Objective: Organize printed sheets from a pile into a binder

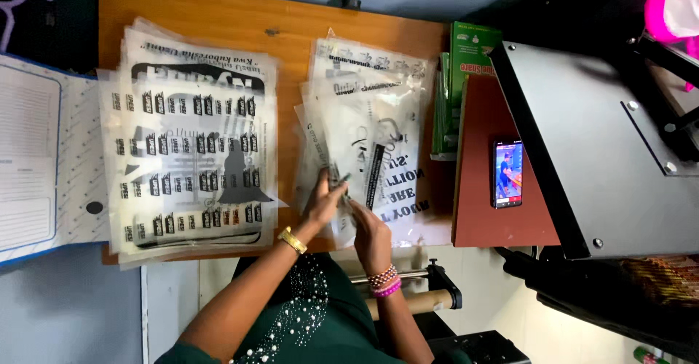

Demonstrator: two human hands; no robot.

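Both hands (349, 207) seemingly pinch a printed film sheet (375, 127)

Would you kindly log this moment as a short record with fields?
Setting: wooden desk, seen from above
Left hand: on the right stack of clear printed sheets
Right hand: on the same stack, lower edge
Left stack: clear printed sheets, untouched
Phone: screen lit, on a reddish board
Far left: open folder

Lit phone screen (507, 173) on red pad; green boxes (466, 58) behind.
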